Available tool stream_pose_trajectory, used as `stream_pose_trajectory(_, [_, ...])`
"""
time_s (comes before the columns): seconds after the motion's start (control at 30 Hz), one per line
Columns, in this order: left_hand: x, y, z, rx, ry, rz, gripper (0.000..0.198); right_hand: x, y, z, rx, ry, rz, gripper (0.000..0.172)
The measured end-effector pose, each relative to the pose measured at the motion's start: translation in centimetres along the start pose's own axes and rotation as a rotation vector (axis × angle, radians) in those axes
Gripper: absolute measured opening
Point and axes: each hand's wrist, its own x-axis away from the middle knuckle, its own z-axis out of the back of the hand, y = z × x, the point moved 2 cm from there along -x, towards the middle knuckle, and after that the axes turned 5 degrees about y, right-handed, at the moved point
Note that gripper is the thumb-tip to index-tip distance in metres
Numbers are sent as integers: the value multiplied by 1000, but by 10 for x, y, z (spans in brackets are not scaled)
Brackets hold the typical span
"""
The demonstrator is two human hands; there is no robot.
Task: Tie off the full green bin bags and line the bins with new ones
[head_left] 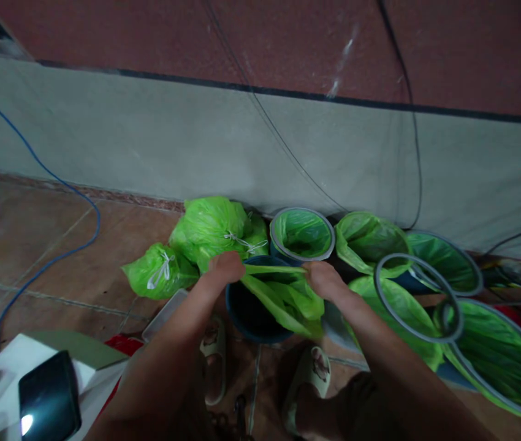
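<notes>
A green plastic bag (283,297) hangs stretched over a dark blue bin (249,315) on the floor in front of me. My left hand (226,267) is closed on the bag's left edge. My right hand (325,280) is closed on its right edge, and the bag's top is pulled taut between them. The bag droops into and over the bin's mouth.
Two tied green bags (208,229) (157,269) lie left of the bin. Several bins lined with green bags, one of them (301,234), stand by the grey wall (196,135). A loose grey ring (417,297) lies right. A blue cable (49,177) crosses the floor. A phone (49,398) rests lower left. My sandalled feet (309,373) are below.
</notes>
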Motion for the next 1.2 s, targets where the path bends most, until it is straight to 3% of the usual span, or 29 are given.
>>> stream_pose_trajectory(0.1, [-1, -11, 6, -187, 177, 120, 29, 1, -7, -6, -282, -74, -10, 28])
stream_pose_trajectory(0.2, [-5, -11, 12, -167, 346, 115, 38, 3, -11, -10, -723, -143, -147, 29])
stream_pose_trajectory(0.27, [-8, -10, 12, -132, 381, 115, 39, 4, -10, -13, -818, -187, -216, 28])
stream_pose_trajectory(0.4, [-13, -7, 0, -129, 324, 1, 37, 6, 0, -19, -350, -204, -281, 30])
stream_pose_trajectory(0.53, [-8, 4, -10, -133, 324, -108, 36, 9, 3, -18, 8, -168, -177, 27])
stream_pose_trajectory(0.63, [-2, 18, -14, -101, 316, -209, 35, 7, -4, -15, -16, -26, -93, 62])
stream_pose_trajectory(0.67, [0, 23, -15, -86, 308, -257, 35, 5, -8, -14, -61, 29, -53, 65])
stream_pose_trajectory(0.73, [3, 31, -18, -58, 302, -329, 34, 0, -14, -12, -166, 97, 18, 53])
stream_pose_trajectory(0.8, [3, 34, -19, -38, 305, -351, 34, -4, -18, -11, -232, 104, 54, 33])
stream_pose_trajectory(0.87, [3, 34, -19, -22, 306, -344, 34, -6, -19, -11, -232, 94, 70, 24])
stream_pose_trajectory(1.03, [2, 32, -14, 28, 248, -347, 34, -4, -14, -9, -209, 174, 36, 24])
stream_pose_trajectory(1.2, [4, 30, -11, 52, 169, -403, 32, -6, -7, -5, -356, 234, -25, 25])
